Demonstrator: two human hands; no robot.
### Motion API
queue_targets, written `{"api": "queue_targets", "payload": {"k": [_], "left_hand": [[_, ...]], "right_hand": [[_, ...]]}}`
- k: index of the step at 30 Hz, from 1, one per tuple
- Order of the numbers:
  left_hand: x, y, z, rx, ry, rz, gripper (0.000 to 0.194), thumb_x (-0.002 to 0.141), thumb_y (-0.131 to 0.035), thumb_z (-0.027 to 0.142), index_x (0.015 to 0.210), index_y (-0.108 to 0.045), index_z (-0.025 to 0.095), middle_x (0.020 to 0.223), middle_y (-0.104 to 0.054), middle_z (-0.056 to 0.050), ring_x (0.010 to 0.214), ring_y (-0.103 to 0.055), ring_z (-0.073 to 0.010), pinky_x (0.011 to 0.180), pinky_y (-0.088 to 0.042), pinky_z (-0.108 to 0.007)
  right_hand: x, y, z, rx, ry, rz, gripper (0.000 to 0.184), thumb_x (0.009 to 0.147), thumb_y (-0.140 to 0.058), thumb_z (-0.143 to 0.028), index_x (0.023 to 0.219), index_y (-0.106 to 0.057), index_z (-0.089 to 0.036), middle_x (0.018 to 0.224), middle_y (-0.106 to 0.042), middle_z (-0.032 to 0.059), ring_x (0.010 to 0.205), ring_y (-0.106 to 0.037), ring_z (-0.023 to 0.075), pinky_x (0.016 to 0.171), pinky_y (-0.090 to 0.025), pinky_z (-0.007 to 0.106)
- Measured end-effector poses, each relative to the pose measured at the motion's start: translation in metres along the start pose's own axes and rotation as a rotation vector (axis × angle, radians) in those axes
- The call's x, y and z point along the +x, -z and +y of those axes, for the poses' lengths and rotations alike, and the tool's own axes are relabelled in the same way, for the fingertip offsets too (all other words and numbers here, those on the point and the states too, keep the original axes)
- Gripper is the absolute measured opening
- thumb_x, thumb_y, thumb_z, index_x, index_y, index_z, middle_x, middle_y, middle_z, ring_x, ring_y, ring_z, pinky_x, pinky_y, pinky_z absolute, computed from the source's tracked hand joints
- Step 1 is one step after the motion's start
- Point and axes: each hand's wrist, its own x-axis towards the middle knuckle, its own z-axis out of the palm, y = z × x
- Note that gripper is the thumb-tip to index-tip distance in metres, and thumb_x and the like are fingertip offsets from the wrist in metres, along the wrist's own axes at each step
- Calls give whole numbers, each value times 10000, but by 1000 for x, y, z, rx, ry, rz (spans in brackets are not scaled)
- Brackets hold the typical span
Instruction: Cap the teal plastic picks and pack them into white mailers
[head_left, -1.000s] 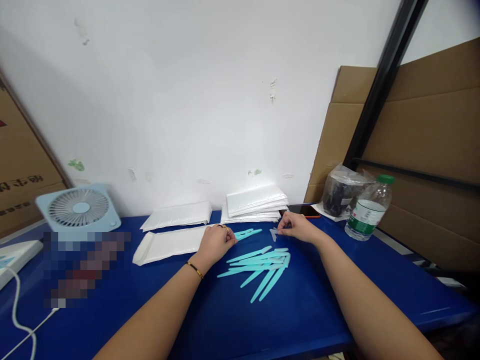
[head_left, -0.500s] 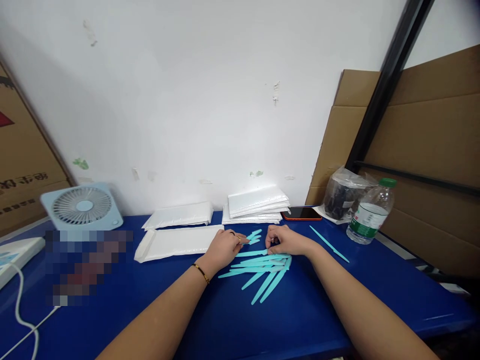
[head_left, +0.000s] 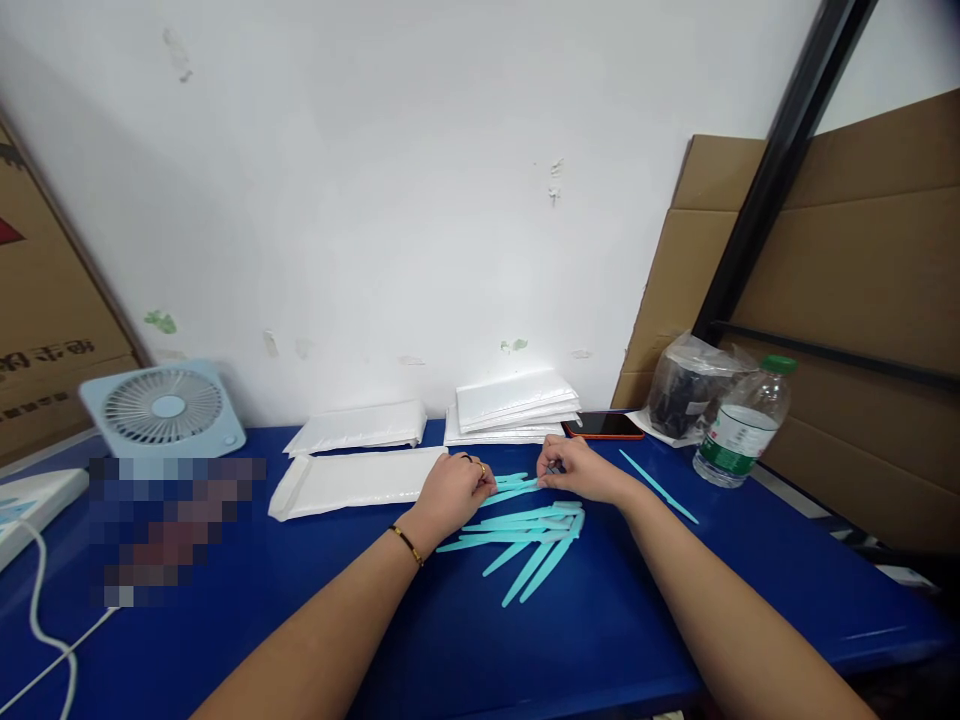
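Head view. Both forearms cut off at the lower edge. Fingertips of the left hand [head_left: 454,492] cover the left ends of a small bunch of turquoise strips [head_left: 514,491], pinched there; right hand [head_left: 581,468] has thumb and finger pinched at the bunch's right end. Greyish bit between the right fingers, too small to make out. Something on the left of the tabletop [head_left: 450,640] is blurred into blocks.

Against half a second ago: right hand is farther back, and the strip it was touching above the pile [head_left: 517,522] now lies with the bunch. The lone strip [head_left: 660,487] by the right forearm is unmoved.

Counts: at least two strips between the hands; at least five in the pile, overlapping, just nearer me; one apart. One loose white packet [head_left: 360,482] beside the left hand. One phone [head_left: 604,427], one bottle [head_left: 739,430], one fan [head_left: 166,408].
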Motion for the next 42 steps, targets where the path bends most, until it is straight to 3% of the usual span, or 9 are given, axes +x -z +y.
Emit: {"api": "queue_targets", "payload": {"k": [5,11,16,19,23,28,32,36,42], "left_hand": [[-2,0,-9,-6,67,37,185,805,-521,332,895,-660,251,880,-655,-12,877,-552,-189,775,-386,-299],[-5,-5,-13,-25,43,17,314,819,-515,392,1102,-597,283,1092,-598,-23,1014,-517,-205,876,-384,-319],[-5,-3,-8,-50,44,28,329,841,-472,432,1098,-601,270,1077,-611,-24,1007,-522,-202,864,-383,-314],[-7,2,1,-90,3,79,355,845,-441,484,1067,-612,266,1025,-632,-18,972,-532,-196,840,-378,-309],[-6,2,12,-77,-71,16,246,854,-461,406,887,-663,269,870,-670,15,866,-560,-173,784,-360,-304],[-2,2,8,19,16,42,259,867,-438,331,809,-671,233,859,-668,-16,860,-547,-182,773,-348,-323],[-4,5,-4,17,88,45,230,847,-465,355,851,-667,246,874,-658,-18,882,-533,-197,803,-360,-335],[-7,3,-11,-57,60,48,350,779,-555,446,1095,-596,304,1095,-594,-15,1032,-486,-216,884,-363,-334],[-7,-4,-13,-109,7,-60,305,813,-523,430,1087,-601,323,1111,-596,11,1017,-512,-195,894,-363,-322]], "right_hand": [[-8,18,16,-18,-146,43,206,682,-668,-383,741,-676,-185,797,-575,23,713,-512,144,696,-369,282],[-16,24,14,121,-67,-248,279,622,-704,-423,750,-702,-175,797,-560,21,709,-525,137,604,-395,231],[-15,17,6,82,-14,-313,240,607,-717,-380,720,-704,-169,764,-561,14,687,-517,131,582,-388,224],[-13,15,1,115,17,-276,215,658,-682,-364,743,-690,-167,785,-565,18,699,-514,130,602,-397,226],[-11,14,-8,108,36,-133,207,712,-644,-369,775,-672,-174,833,-573,33,732,-508,138,657,-399,246],[-8,12,-3,35,13,-42,186,729,-630,-365,755,-659,-183,814,-574,28,706,-503,135,671,-381,260],[-10,18,12,-33,-123,33,198,678,-663,-372,737,-672,-183,787,-575,21,672,-503,130,646,-372,256],[-15,23,19,28,-123,-95,219,634,-693,-386,737,-693,-193,801,-587,22,694,-523,142,613,-380,242],[-17,17,12,16,-80,-286,188,599,-723,-363,688,-699,-199,783,-582,18,690,-524,144,609,-376,239]]}}
